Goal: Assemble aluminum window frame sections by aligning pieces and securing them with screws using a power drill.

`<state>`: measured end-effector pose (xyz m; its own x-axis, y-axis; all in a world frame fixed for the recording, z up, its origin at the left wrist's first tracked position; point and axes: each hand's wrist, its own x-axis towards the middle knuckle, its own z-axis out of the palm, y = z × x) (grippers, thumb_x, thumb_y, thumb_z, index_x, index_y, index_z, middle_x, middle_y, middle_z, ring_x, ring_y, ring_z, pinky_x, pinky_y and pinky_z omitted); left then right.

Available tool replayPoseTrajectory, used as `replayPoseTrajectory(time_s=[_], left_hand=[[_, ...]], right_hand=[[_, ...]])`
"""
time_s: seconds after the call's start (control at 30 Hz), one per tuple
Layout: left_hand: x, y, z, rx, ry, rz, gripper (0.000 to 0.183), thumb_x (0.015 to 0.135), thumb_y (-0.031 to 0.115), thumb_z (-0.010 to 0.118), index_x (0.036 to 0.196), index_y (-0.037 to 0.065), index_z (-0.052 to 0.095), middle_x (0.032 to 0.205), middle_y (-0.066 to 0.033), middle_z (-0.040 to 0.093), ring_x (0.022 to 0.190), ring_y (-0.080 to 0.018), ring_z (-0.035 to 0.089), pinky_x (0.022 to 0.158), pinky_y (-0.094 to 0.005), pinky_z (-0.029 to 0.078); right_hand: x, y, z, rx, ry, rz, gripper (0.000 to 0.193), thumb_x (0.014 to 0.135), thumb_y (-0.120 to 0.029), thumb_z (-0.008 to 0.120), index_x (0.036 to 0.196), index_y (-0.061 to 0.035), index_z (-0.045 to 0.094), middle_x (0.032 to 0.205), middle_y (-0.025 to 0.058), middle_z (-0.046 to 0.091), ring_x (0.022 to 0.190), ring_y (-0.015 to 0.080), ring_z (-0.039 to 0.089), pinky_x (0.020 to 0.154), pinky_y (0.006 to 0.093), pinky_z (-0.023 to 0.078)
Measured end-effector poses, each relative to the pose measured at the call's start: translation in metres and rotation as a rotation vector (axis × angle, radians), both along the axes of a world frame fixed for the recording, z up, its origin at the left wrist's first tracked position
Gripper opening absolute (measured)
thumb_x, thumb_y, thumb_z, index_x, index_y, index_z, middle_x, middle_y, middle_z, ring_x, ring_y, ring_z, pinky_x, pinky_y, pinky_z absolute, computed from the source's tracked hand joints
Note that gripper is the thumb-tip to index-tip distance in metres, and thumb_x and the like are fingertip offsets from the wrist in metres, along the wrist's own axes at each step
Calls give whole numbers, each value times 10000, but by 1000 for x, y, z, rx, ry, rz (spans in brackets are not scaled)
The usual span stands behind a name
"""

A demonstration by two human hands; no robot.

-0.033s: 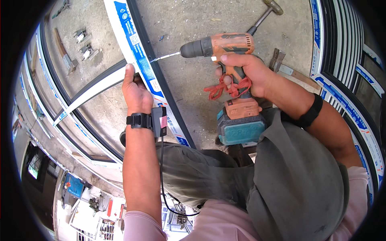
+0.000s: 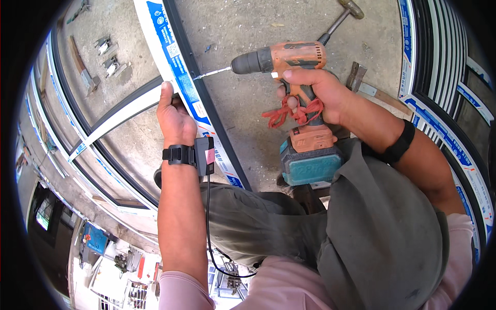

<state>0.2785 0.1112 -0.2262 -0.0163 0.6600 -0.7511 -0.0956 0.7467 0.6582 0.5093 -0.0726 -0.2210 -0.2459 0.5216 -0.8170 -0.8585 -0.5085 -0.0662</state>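
My right hand (image 2: 326,93) is wrapped round the handle of an orange and black cordless drill (image 2: 294,56). A red cord is tied about the handle, and a teal battery (image 2: 314,168) sits at its base. The drill points left. Its long thin bit (image 2: 214,73) reaches the dark side edge of a metal window frame (image 2: 178,67) with white and blue film. My left hand (image 2: 176,124) grips that frame where a white crossbar (image 2: 124,111) joins it, thumb on top; the other fingers are mostly hidden under the bar.
A hammer (image 2: 341,20) lies on the concrete floor beyond the drill. Another hammer (image 2: 356,77) with a wooden handle lies right of my right hand. More framed profiles (image 2: 447,46) stand at the right. At far left lie a wooden-handled tool (image 2: 82,67) and small metal parts (image 2: 108,59).
The drill's battery end has shifted very slightly to the right. My left hand and the frame look the same.
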Motion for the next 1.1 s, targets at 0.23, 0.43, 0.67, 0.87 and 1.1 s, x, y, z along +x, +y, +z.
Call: replayPoseTrajectory(time_s=[0.23,0.43,0.67,0.87,1.1], left_hand=[[1,1,1,-22,34,-8,310,921,278,620,1080,14,589,990,-124,639,906,-223,625,851,-378,527],[3,0,-1,7,73,2,308,923,285,617,1074,17,593,965,-123,639,898,-221,623,849,-373,525],[2,1,2,1,42,-21,304,929,287,608,1077,21,590,965,-116,625,900,-216,611,850,-371,524],[6,-1,5,-5,57,-23,293,920,273,621,1061,17,596,962,-115,630,906,-218,614,853,-374,528],[6,-1,3,26,84,-4,316,912,276,635,1056,-1,589,960,-109,611,913,-228,607,866,-388,521]], right_hand=[[4,3,3,28,-27,16,301,857,-238,659,1087,-61,578,919,101,636,627,139,593,533,296,501],[2,2,2,3,-74,25,275,862,-240,646,1066,-74,564,888,98,648,601,120,600,528,281,509],[8,5,1,88,-109,48,294,857,-236,653,1072,-57,563,881,111,653,610,125,610,529,258,515],[9,6,1,104,-153,43,329,843,-230,669,1093,-44,563,882,113,652,601,126,608,518,261,514],[21,16,5,130,-269,118,337,834,-216,681,1107,-42,592,877,103,646,620,126,597,512,266,491]])
